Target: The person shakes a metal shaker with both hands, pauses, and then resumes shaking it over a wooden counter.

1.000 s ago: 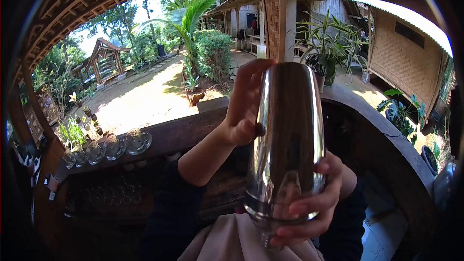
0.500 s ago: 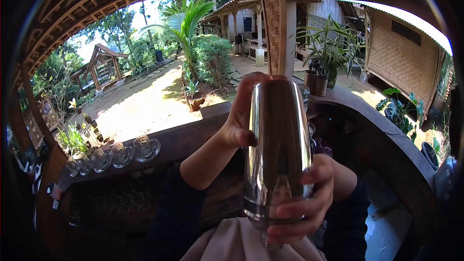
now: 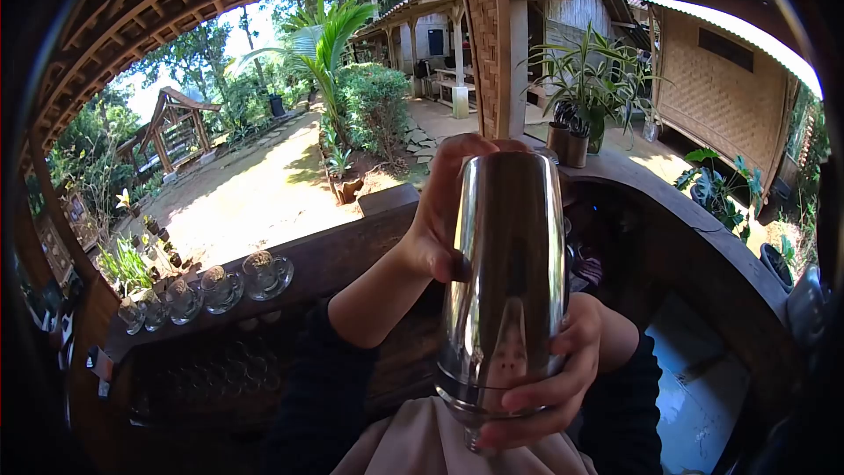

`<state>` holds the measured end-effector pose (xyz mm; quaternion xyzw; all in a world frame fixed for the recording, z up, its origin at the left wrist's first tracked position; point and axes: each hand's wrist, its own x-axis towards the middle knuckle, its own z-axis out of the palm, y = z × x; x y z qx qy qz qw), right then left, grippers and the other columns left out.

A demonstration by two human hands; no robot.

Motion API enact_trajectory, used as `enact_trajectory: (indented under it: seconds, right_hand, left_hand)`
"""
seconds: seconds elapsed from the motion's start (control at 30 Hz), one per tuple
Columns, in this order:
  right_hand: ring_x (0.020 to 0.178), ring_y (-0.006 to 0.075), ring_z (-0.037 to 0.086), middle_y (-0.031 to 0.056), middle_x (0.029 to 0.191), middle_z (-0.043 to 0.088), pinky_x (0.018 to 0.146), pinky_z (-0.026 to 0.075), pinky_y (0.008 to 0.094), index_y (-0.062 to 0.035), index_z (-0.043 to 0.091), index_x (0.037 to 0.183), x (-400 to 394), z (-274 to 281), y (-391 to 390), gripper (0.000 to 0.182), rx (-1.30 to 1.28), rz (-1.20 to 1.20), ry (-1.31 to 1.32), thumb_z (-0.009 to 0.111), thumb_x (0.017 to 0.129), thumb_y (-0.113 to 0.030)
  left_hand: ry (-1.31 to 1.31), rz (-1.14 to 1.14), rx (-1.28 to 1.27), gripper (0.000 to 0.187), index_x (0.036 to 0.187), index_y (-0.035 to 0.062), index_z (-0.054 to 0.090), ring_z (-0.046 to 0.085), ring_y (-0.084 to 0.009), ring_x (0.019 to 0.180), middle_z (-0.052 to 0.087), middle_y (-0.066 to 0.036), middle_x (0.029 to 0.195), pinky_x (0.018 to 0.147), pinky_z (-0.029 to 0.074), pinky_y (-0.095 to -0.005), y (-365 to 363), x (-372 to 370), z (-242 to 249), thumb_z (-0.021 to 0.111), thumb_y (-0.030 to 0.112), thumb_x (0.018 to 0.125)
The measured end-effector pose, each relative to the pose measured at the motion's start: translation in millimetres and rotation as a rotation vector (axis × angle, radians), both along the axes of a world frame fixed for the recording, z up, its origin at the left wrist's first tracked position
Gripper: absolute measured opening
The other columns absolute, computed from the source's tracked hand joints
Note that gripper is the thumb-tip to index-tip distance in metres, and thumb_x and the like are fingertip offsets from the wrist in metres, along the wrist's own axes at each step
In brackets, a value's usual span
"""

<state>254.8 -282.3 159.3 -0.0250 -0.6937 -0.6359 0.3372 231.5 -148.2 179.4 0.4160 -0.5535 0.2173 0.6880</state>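
Note:
A shiny metal cocktail shaker (image 3: pixel 505 273) is held up close in front of me, its flat base at the top and its narrow cap end pointing down toward my lap. My left hand (image 3: pixel 444 211) wraps the far upper side, with the thumb on the near left face. Lower down, my right hand (image 3: pixel 563 383) curls its fingers around the shaker's right side, over the ring near the cap. Whatever is inside the shaker is hidden by the metal. Behind it, the shaker covers part of the counter.
Several glass cups (image 3: pixel 264 275) on saucers line the wooden counter (image 3: pixel 343 251) at the left. More glassware (image 3: pixel 224 374) stands dimly on a lower shelf. Potted plants (image 3: pixel 576 141) sit on the right-hand ledge, beside a woven post (image 3: pixel 486 44).
The shaker's lower end has shifted slightly left and its reflections have changed. My right hand has moved slightly with it. Both hands keep their hold, and the view has turned a little.

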Motion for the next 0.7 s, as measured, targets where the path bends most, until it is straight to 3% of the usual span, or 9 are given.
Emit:
enact_trajectory:
  seconds: [0.1, 0.13, 0.23, 0.37, 0.43, 0.5, 0.63, 0.67, 0.7]
  right_hand:
    - [0.115, 0.0255, 0.059, -0.0030, 0.120, 0.061, 0.098, 0.041, 0.0437, -0.0228, 0.063, 0.111, 37.4, 17.7, 8.5, 0.036, -0.165, -0.123, 0.210, 0.074, 0.076, -0.022]
    - [0.115, 0.0294, 0.058, 0.0070, 0.121, 0.060, 0.099, 0.042, 0.0460, -0.0158, 0.062, 0.113, 61.3, 27.4, 20.0, 0.040, -0.287, -0.117, 0.319, 0.074, 0.077, -0.026]
    - [0.116, 0.0370, 0.057, 0.0153, 0.126, 0.058, 0.100, 0.041, 0.0498, -0.0057, 0.060, 0.116, 92.1, 24.5, 55.6, 0.051, -0.753, 0.068, 1.335, 0.077, 0.074, -0.031]
    - [0.119, 0.0313, 0.057, 0.0140, 0.125, 0.059, 0.101, 0.040, 0.0525, -0.0110, 0.062, 0.114, 48.4, 29.0, 15.2, 0.045, -0.537, -0.115, 0.770, 0.076, 0.074, -0.027]
    - [0.120, 0.0225, 0.057, 0.0001, 0.123, 0.062, 0.102, 0.039, 0.0512, -0.0187, 0.064, 0.108, 17.4, 15.7, -9.6, 0.034, -0.350, -0.268, 0.317, 0.074, 0.076, -0.022]
    - [0.116, 0.0139, 0.058, -0.0110, 0.117, 0.062, 0.104, 0.038, 0.0499, -0.0254, 0.063, 0.107, 20.7, -5.9, 25.4, 0.030, 0.089, -0.157, -0.216, 0.069, 0.079, -0.017]
    - [0.116, 0.0178, 0.059, -0.0034, 0.118, 0.063, 0.101, 0.043, 0.0451, -0.0154, 0.064, 0.111, 45.0, 19.9, 11.3, 0.040, -0.310, -0.114, 0.271, 0.074, 0.072, -0.010]
    - [0.115, 0.0222, 0.059, 0.0019, 0.119, 0.062, 0.100, 0.044, 0.0460, -0.0119, 0.063, 0.113, 63.8, 29.7, 29.2, 0.044, -0.358, -0.102, 0.449, 0.076, 0.071, -0.011]
    - [0.115, 0.0267, 0.059, 0.0073, 0.119, 0.062, 0.099, 0.045, 0.0468, -0.0084, 0.063, 0.115, 82.8, 31.9, 49.4, 0.048, -0.406, -0.090, 0.631, 0.078, 0.069, -0.013]
  left_hand:
    - [0.409, 0.194, -0.115, 0.068, 0.136, 0.0072, 0.040, 0.056, -0.0260, 0.118, 0.052, -0.017, 0.131, 0.095, 0.049, -0.0442, 20.7, 20.9, 2.8, 0.063, 0.049, 0.088]
    - [0.622, -0.429, 0.011, 0.056, 0.129, 0.0070, 0.050, 0.059, -0.0241, 0.114, 0.060, -0.014, 0.122, 0.095, 0.049, -0.0432, 50.7, 58.8, -0.3, 0.046, 0.052, 0.096]
    - [1.043, 0.217, -0.304, 0.044, 0.124, 0.0086, 0.054, 0.063, -0.0264, 0.103, 0.062, -0.013, 0.116, 0.080, 0.057, -0.0418, 72.6, 100.0, -17.1, 0.050, 0.043, 0.097]
    - [0.147, 0.705, 0.184, 0.047, 0.128, 0.0104, 0.051, 0.060, -0.0251, 0.111, 0.062, -0.013, 0.118, 0.097, 0.048, -0.0464, 57.2, 78.7, -24.1, 0.044, 0.046, 0.097]
    - [0.584, -0.011, -0.172, 0.053, 0.135, 0.0100, 0.040, 0.057, -0.0251, 0.116, 0.057, -0.015, 0.125, 0.099, 0.046, -0.0479, 38.1, 28.8, -6.1, 0.056, 0.039, 0.094]
    - [-0.010, -0.022, 0.091, 0.078, 0.142, 0.0114, 0.026, 0.055, -0.0276, 0.119, 0.048, -0.018, 0.134, 0.100, 0.046, -0.0441, 14.3, 5.8, 3.9, 0.073, 0.032, 0.084]
    - [0.375, 0.165, -0.035, 0.056, 0.137, 0.0088, 0.036, 0.058, -0.0238, 0.113, 0.056, -0.013, 0.125, 0.094, 0.048, -0.0420, 35.8, 27.1, 8.1, 0.059, 0.035, 0.093]
    - [0.804, 0.036, -0.160, 0.045, 0.130, 0.0095, 0.046, 0.061, -0.0234, 0.108, 0.059, -0.012, 0.121, 0.092, 0.050, -0.0412, 56.9, 55.7, 4.2, 0.049, 0.039, 0.097]
    - [0.688, -0.225, -0.071, 0.042, 0.124, 0.0109, 0.054, 0.063, -0.0254, 0.105, 0.061, -0.013, 0.118, 0.092, 0.051, -0.0416, 85.2, 93.9, -6.5, 0.046, 0.042, 0.096]
